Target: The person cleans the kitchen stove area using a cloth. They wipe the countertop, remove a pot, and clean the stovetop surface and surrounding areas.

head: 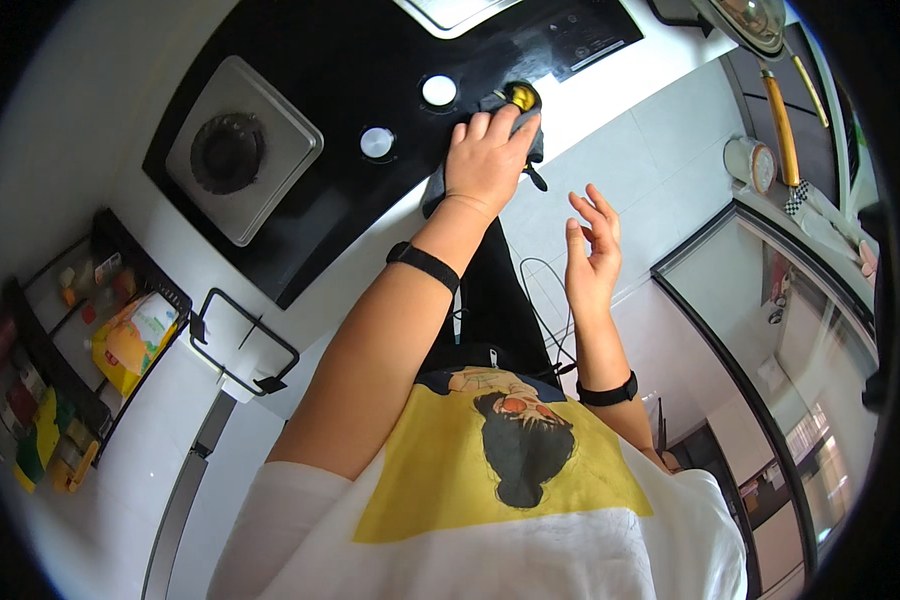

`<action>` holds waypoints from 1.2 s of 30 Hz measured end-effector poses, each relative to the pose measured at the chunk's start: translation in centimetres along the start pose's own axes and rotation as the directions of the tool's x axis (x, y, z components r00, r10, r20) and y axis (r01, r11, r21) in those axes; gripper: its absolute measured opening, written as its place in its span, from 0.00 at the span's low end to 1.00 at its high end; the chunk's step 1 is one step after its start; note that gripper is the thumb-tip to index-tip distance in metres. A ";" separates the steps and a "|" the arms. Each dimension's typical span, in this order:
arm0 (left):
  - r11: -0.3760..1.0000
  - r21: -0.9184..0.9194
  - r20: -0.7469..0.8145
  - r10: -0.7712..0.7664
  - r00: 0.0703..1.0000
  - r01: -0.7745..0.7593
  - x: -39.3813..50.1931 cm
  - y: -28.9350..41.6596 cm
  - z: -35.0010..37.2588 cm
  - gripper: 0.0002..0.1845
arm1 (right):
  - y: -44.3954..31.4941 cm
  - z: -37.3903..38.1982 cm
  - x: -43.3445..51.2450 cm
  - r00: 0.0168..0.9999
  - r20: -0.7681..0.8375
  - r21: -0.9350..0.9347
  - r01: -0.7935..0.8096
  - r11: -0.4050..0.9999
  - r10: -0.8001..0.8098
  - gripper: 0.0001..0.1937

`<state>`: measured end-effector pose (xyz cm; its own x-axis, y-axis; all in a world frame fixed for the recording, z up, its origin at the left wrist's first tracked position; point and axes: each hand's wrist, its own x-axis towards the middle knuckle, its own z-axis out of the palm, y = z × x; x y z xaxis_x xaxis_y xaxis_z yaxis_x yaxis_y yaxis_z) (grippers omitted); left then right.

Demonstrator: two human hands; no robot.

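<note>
My left hand (486, 165) is over a crumpled dark grey cloth (535, 144), its fingers closed on it at the front edge of a black glass cooktop (330, 214). A yellow patch shows in the cloth's fold beyond the fingertips, and a dark loop hangs over the edge. The palm hides part of the cloth. Two silver control knobs, one nearer (377, 142) and one farther (439, 91), lie left of the hand. My right hand (597, 259) is raised in the air above the floor, fingers apart, holding nothing.
A burner with a square metal plate (277, 161) occupies the cooktop's left side. A black rack holding a yellow packet (135, 341) and a black wire frame (244, 341) are at left. On the right are a glass lid (750, 22), a wooden handle (781, 135), a jar (750, 165) and a black-framed glass door (776, 300).
</note>
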<state>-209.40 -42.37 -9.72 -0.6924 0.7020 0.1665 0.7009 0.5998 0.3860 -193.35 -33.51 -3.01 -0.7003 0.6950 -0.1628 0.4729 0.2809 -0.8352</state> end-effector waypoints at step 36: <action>0.982 0.188 0.389 -0.077 0.918 0.003 -10.2 -4.5 -9.5 0.30 | 3.1 -2.3 2.1 0.973 -0.152 0.116 -0.158 0.981 0.175 0.14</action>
<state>-207.11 -55.91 -4.55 -0.6231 0.7475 -0.2302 0.7186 0.6633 0.2088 -192.16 -29.67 -4.74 -0.5170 0.8260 -0.2246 0.5127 0.0887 -0.8539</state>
